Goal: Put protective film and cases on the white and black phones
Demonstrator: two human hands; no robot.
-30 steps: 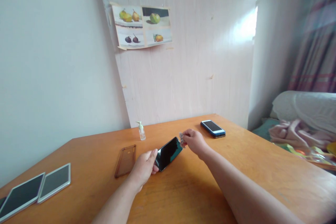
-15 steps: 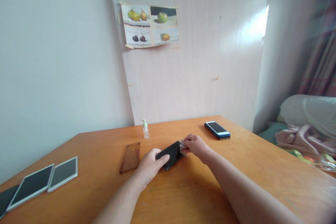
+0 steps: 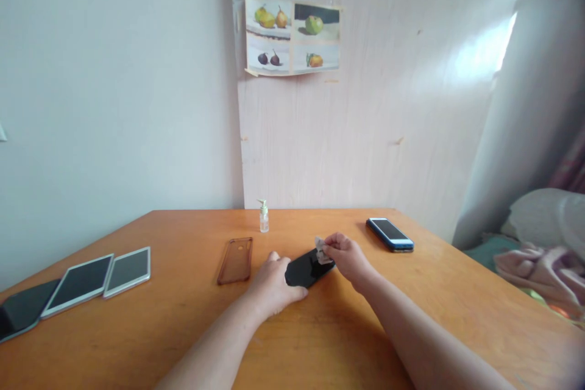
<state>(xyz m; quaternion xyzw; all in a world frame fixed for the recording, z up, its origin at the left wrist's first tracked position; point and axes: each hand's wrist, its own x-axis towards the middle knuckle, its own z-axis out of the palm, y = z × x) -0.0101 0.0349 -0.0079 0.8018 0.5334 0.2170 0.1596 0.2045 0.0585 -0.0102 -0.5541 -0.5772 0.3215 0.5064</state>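
Observation:
A black phone (image 3: 305,270) lies flat on the orange wooden table (image 3: 347,341), near its middle. My left hand (image 3: 274,285) grips the phone's near end, fingers curled round its edge. My right hand (image 3: 346,256) is closed on a small crumpled white wipe (image 3: 322,251) and presses it onto the phone's far end. A brownish clear phone case (image 3: 236,259) lies just left of my left hand.
A small pump bottle (image 3: 264,216) stands at the table's back edge. A blue-cased phone (image 3: 390,234) lies at the back right. Two white tablets (image 3: 128,270) (image 3: 78,284) and a dark device (image 3: 21,315) lie at the left. Bedding (image 3: 539,256) is beyond the right edge.
The black phone went from tilted up off the table to lying flat. My left hand shifted to its near end; my right hand keeps the wipe on it. The view swung left.

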